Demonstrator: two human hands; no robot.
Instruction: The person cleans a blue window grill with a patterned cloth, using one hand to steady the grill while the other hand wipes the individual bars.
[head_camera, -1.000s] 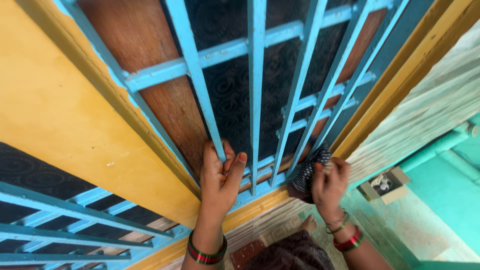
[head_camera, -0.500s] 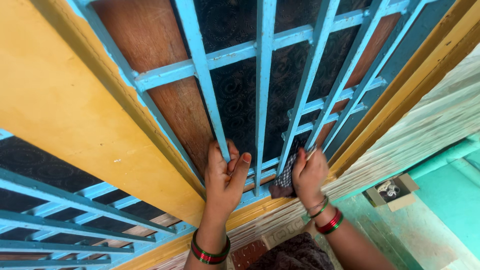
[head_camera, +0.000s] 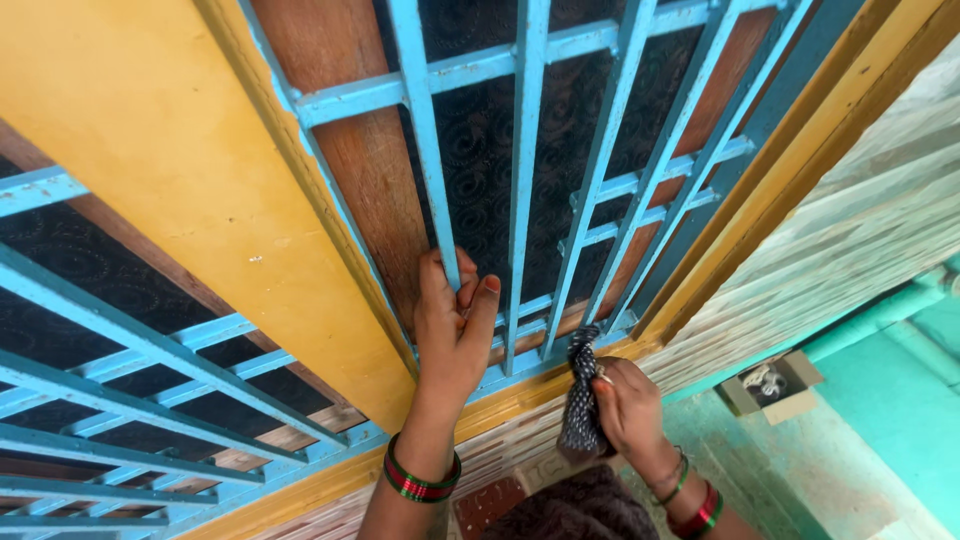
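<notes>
**Cloth at the foot of the blue grille**

We saw the left hand (head_camera: 452, 330) with its grip wrapped around one upright bar of the blue window grille (head_camera: 520, 150), fingers behind the bar and thumb raised beside it. The right hand (head_camera: 630, 405) had its grip clamped on a dark dotted cloth (head_camera: 580, 400), bunched and pressed against the grille's bottom rail, just above the yellow frame (head_camera: 150, 170). Red and green bangles (head_camera: 420, 485) ringed both wrists.
</notes>
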